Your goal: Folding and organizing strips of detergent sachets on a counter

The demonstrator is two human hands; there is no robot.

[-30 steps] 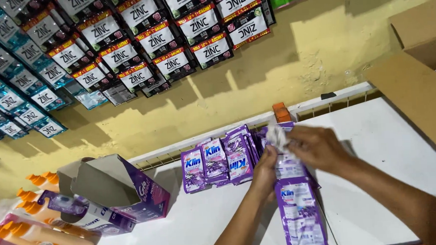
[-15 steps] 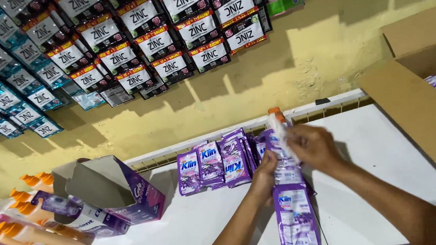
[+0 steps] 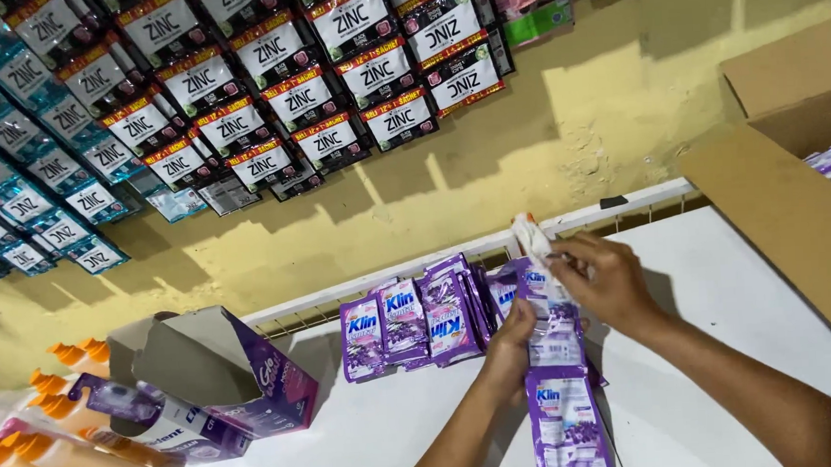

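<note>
Purple sachets joined in a long strip [image 3: 557,368] are held up between both hands over the white shelf [image 3: 721,274], near its back edge. The right hand [image 3: 608,280] grips the strip's white upper end, its fingers [image 3: 568,252] pressed together in a pinch on that end, apparently so that the strip hangs straight. The left hand [image 3: 511,337] is placed lower on the strip, its fingers closed on the strip's left side as if to steady it; the exact grip is partly hidden by the sachets. The strip's lower part trails down toward the front edge of the shelf. Just to the left, more purple sachets [image 3: 420,318] are stood in a row against the white wire rail [image 3: 623,208] at the back edge, which seems to keep them upright. An opened purple carton [image 3: 224,376] is laid on its side toward the shelf's left end, beside orange-capped bottles [image 3: 57,451]. A brown cardboard box [image 3: 792,185] is set at the right end. Strips of dark and blue sachets [image 3: 266,90] are hung on the yellow wall [image 3: 617,109] above.
</note>
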